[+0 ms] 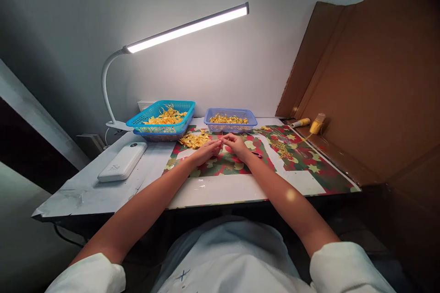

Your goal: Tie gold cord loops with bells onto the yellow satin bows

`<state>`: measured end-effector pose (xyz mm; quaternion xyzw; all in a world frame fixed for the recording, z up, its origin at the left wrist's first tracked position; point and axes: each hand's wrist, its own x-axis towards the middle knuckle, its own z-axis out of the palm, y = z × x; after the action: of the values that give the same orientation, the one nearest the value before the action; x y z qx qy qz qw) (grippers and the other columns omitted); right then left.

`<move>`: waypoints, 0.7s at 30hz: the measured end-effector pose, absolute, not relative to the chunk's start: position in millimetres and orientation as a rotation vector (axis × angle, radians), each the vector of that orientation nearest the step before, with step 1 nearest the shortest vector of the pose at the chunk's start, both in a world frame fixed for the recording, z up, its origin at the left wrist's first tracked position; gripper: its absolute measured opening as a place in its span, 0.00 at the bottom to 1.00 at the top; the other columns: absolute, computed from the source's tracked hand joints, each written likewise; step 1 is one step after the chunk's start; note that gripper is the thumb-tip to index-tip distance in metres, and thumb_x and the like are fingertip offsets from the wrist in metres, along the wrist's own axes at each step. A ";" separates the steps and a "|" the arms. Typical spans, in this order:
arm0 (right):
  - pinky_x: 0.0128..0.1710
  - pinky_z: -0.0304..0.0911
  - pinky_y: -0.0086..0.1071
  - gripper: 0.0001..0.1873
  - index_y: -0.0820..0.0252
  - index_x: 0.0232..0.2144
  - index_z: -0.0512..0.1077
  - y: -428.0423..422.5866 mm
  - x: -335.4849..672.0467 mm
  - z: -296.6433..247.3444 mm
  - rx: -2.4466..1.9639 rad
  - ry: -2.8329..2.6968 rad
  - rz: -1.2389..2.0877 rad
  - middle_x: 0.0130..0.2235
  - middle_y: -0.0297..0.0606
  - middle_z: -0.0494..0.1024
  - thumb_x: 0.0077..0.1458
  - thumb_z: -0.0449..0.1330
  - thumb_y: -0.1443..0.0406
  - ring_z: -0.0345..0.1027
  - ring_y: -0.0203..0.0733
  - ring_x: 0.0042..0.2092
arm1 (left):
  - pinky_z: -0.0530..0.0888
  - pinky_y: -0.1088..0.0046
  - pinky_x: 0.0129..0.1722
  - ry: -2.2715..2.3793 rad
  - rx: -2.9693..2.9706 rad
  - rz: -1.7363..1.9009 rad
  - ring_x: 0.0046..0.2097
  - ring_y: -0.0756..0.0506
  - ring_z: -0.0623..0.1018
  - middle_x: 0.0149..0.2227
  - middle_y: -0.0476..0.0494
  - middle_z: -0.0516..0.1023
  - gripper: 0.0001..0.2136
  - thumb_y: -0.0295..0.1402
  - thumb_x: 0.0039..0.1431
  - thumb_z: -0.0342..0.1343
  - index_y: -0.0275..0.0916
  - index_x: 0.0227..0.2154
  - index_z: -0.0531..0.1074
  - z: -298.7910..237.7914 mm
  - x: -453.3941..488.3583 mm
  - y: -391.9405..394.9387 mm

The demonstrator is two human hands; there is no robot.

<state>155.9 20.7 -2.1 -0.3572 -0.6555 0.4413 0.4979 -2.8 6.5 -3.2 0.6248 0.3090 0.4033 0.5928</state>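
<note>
My left hand (207, 150) and my right hand (236, 143) rest close together on a red, green and white patterned mat (302, 165). Their fingertips meet in a pinch over something too small to make out. Just beyond the left hand lies a loose pile of yellow pieces (193, 139). Further back stand a blue basket (144, 121) and a lilac basket (252, 121), both holding yellow pieces.
A white power bank (122, 161) lies at the left on the grey tabletop. A lit desk lamp (187, 27) arches overhead. A brown cardboard wall (371, 82) closes off the right side, with a small yellow bottle (316, 124) and a tube (300, 122) at its foot. Small gold bits (282, 147) lie on the mat.
</note>
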 end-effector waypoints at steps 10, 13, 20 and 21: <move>0.25 0.56 0.27 0.13 0.58 0.27 0.71 42.2 180.4 -5.0 -1.118 -1.201 0.978 0.27 0.33 0.72 0.44 0.57 0.54 0.60 0.34 0.27 | 0.50 0.76 0.20 0.823 1.584 0.951 0.21 0.54 0.50 0.19 0.55 0.51 0.15 0.41 0.53 0.50 0.40 0.18 0.54 -11.4 -9.3 14.7; 0.28 0.57 0.30 0.09 0.59 0.23 0.71 46.4 196.0 -8.6 -1.358 -1.312 0.585 0.22 0.32 0.69 0.44 0.57 0.59 0.60 0.36 0.27 | 0.50 0.76 0.20 0.819 1.574 0.963 0.21 0.53 0.50 0.19 0.55 0.50 0.15 0.40 0.53 0.50 0.40 0.18 0.54 -14.2 -10.1 17.2; 0.42 0.62 0.35 0.15 0.57 0.38 0.76 28.6 186.8 -0.4 -1.005 -1.912 0.566 0.40 0.38 0.76 0.44 0.63 0.64 0.67 0.41 0.41 | 0.50 0.75 0.20 0.787 1.531 0.989 0.21 0.54 0.51 0.19 0.55 0.50 0.15 0.39 0.52 0.51 0.39 0.18 0.55 -12.2 -10.2 14.9; 0.43 0.62 0.35 0.12 0.57 0.36 0.77 25.6 183.0 1.1 -0.950 -1.968 0.594 0.40 0.39 0.76 0.45 0.63 0.63 0.67 0.41 0.42 | 0.50 0.75 0.20 0.790 1.530 0.992 0.21 0.54 0.51 0.19 0.55 0.51 0.14 0.39 0.52 0.51 0.39 0.18 0.56 -11.9 -10.5 14.5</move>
<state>183.0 25.6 1.1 -0.3798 -0.7868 0.2374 0.4247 -10.5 14.5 -11.9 0.6453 0.3329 0.4183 0.5457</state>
